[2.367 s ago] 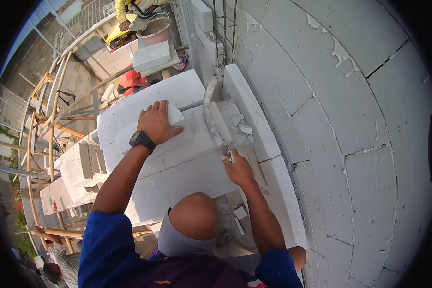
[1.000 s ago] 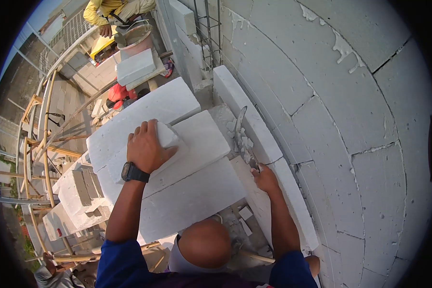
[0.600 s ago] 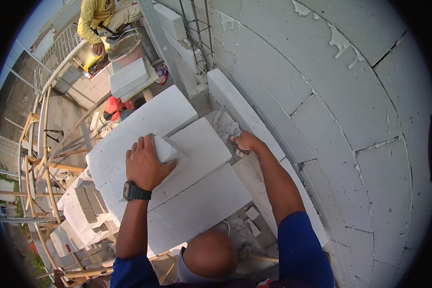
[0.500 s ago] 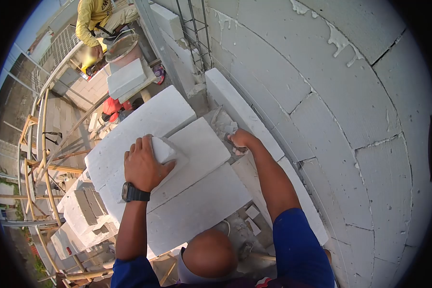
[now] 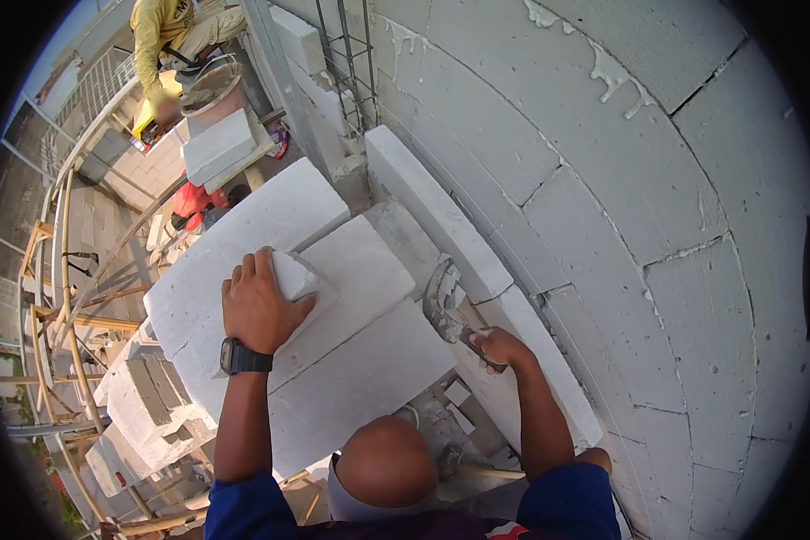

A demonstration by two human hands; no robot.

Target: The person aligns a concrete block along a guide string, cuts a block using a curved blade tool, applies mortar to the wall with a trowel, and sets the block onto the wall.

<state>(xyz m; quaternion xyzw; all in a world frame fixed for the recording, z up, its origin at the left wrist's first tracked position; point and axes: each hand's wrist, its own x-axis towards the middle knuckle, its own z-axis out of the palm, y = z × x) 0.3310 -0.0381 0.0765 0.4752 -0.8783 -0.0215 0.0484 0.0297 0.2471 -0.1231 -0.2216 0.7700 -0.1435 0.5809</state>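
Note:
My left hand [image 5: 265,303], with a watch on its wrist, is closed over a small white block piece [image 5: 294,275]. That piece rests on the large white blocks [image 5: 360,355], which lie side by side in front of me. My right hand [image 5: 501,349] grips the handle of a trowel [image 5: 441,304] with a curved, mortar-smeared metal head. The head is over the gap between the large blocks and a row of upright white blocks [image 5: 441,216]. Grey residue coats the surface beside the trowel.
A tall grey block wall [image 5: 603,225] rises on the right, with a string line along its foot. At the upper left, a person in a yellow shirt [image 5: 160,36] is beside a mortar bucket [image 5: 214,94]. Bamboo scaffolding [image 5: 66,270] stands left; steel bars [image 5: 351,63] rise ahead.
My right hand has drawn the trowel back toward me along the gap, and its curved head now shows clearly. The left hand keeps its hold on the small block piece. The view has shifted slightly.

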